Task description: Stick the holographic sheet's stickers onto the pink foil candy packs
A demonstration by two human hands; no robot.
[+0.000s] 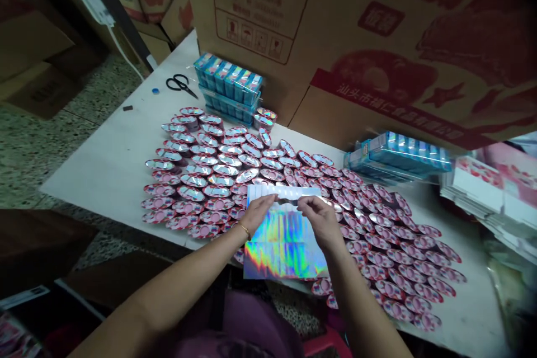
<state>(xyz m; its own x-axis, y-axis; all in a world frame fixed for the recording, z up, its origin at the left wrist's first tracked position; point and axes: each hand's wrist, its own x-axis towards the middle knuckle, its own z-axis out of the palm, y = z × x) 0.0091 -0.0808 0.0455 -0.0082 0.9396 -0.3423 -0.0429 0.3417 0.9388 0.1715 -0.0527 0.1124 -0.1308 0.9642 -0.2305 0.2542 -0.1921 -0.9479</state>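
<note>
A shiny rainbow holographic sheet (pixel 285 251) lies in front of me over the small tins, with pale bands across its top. My left hand (pixel 259 213) rests at its upper left, fingers close together at one end of a thin, curved strip (pixel 287 201). My right hand (pixel 321 221) pinches the strip's other end at the upper right of the sheet. Fine detail of the strip is blurred. Around the sheet stand many small oval containers (pixel 216 217) with red-and-pink patterned rims. Those at the left back have silvery tops (pixel 226 169); others show pink centres.
Black scissors (pixel 181 86) and a blue cap (pixel 155 91) lie on the white table (pixel 96 151) at the back left. Wrapped blue packs (pixel 229 86) stand behind the containers, more packs (pixel 409 154) at right. A large carton (pixel 335 28) walls the back; stacked printed card (pixel 482 190) sits right.
</note>
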